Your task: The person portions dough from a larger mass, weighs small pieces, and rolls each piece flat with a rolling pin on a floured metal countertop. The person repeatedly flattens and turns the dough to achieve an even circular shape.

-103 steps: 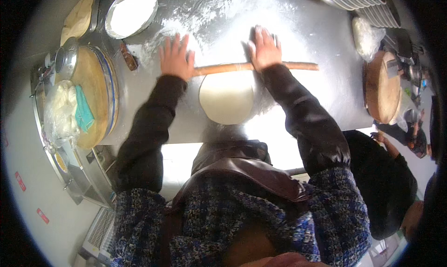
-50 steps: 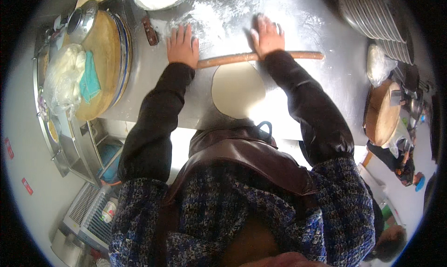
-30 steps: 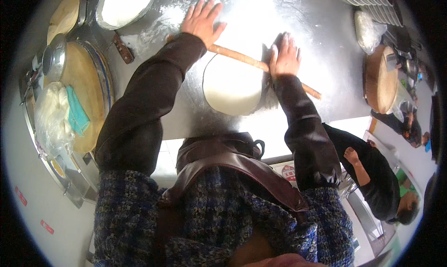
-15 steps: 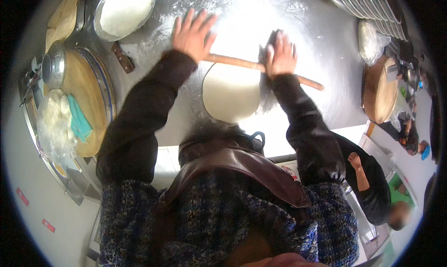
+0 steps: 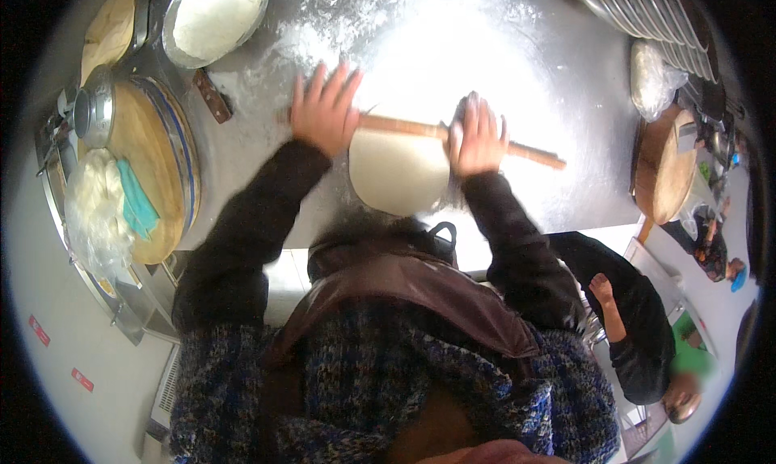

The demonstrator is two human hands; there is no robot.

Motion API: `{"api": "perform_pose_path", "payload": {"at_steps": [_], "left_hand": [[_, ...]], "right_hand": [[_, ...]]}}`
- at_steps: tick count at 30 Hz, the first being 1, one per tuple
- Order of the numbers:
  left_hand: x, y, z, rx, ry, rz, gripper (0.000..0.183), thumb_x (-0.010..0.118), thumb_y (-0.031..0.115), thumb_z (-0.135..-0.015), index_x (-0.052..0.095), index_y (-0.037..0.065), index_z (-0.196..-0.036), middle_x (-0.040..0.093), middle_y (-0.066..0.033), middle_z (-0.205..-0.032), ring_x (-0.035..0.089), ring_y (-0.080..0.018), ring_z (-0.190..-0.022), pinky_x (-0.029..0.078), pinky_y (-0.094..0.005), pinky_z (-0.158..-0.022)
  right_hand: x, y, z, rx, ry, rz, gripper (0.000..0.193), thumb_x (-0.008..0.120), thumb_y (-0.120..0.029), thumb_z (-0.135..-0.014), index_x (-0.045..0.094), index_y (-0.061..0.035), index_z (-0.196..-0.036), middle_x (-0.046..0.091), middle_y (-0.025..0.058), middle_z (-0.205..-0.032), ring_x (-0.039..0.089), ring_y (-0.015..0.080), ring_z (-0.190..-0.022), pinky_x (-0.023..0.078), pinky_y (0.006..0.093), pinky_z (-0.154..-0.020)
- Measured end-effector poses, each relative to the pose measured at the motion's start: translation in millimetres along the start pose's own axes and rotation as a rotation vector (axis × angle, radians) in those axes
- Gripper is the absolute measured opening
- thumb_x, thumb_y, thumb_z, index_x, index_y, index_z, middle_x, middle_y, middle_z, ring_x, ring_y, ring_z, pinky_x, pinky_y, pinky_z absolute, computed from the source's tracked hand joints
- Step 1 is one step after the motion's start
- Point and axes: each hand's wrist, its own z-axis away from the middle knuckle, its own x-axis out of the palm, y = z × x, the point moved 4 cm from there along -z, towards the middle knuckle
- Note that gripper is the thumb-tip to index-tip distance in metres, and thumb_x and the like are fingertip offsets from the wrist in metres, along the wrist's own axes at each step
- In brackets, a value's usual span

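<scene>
A long wooden rolling pin lies across the far part of a flat, pale round of dough. My left hand rests flat over the pin's left part, fingers stretched forward and spread. Farther right, my right hand presses on the pin with its palm, its fingers also extended. Between the hands a stretch of the pin is bare, and its right end sticks out beyond my right hand. The dough's far edge meets the pin; the rest of it lies on the floured metal worktop, close to my body.
A bowl of flour and a wooden-handled tool stand left. Beyond are a round board, bagged dough and a teal cloth. Right are stacked trays, a plastic-wrapped bundle and a chopping block. Another person stands lower right.
Both hands and the rolling pin have come back toward my body, the pin now lying over the dough's far part. The pin's left end now shows past my left hand.
</scene>
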Motion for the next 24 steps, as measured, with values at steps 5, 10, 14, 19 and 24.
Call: {"api": "perform_pose_path", "payload": {"at_steps": [5,10,14,19,24], "left_hand": [[-2,-3,-88,0.178,0.016,-0.103,0.053,0.056,0.028,-0.103,0.049,0.011,-0.153,0.047,-0.0101,-0.159,0.038,-0.0339,-0.149,0.027,-0.0516,-0.125],[2,65,-68,0.279,-0.268,0.229,0.049,0.061,0.024,-0.100,0.052,0.006,-0.145,0.058,-0.0149,-0.142,0.051,-0.0319,-0.134,0.043,-0.0433,-0.113],[4,66,-61,0.114,-0.458,0.384,0.025,0.064,0.021,-0.097,0.066,0.003,-0.114,0.070,-0.0167,-0.111,0.065,-0.0365,-0.106,0.051,-0.0456,-0.095],[-22,9,4,-0.087,-0.080,0.317,0.021,0.060,0.021,-0.097,0.065,0.003,-0.107,0.068,-0.0164,-0.103,0.066,-0.0381,-0.093,0.053,-0.0494,-0.082],[-12,-16,74,-0.218,0.065,0.183,0.037,0.063,0.020,-0.084,0.063,0.006,-0.117,0.057,-0.0168,-0.102,0.057,-0.0385,-0.101,0.051,-0.0497,-0.083]], "right_hand": [[-7,14,-83,-0.011,0.124,0.020,0.063,0.045,-0.043,-0.104,0.044,-0.0050,-0.154,0.043,0.0195,-0.161,0.040,0.0345,-0.149,0.027,0.0586,-0.123],[-15,-17,8,-0.089,0.134,-0.038,0.057,0.058,-0.041,-0.097,0.054,-0.0100,-0.145,0.052,0.0163,-0.150,0.050,0.0353,-0.137,0.034,0.0586,-0.115],[-29,-27,75,-0.145,0.224,-0.243,0.039,0.073,-0.017,-0.090,0.068,-0.0114,-0.128,0.064,0.0092,-0.115,0.061,0.0316,-0.105,0.048,0.0477,-0.093],[-48,-32,104,-0.093,0.177,-0.321,0.031,0.075,-0.018,-0.089,0.071,-0.0065,-0.118,0.064,0.0132,-0.108,0.063,0.0323,-0.097,0.054,0.0435,-0.079],[-41,-39,90,0.050,0.230,-0.154,0.039,0.068,-0.024,-0.094,0.063,-0.0048,-0.128,0.060,0.0170,-0.114,0.064,0.0356,-0.097,0.056,0.0453,-0.079]]}}
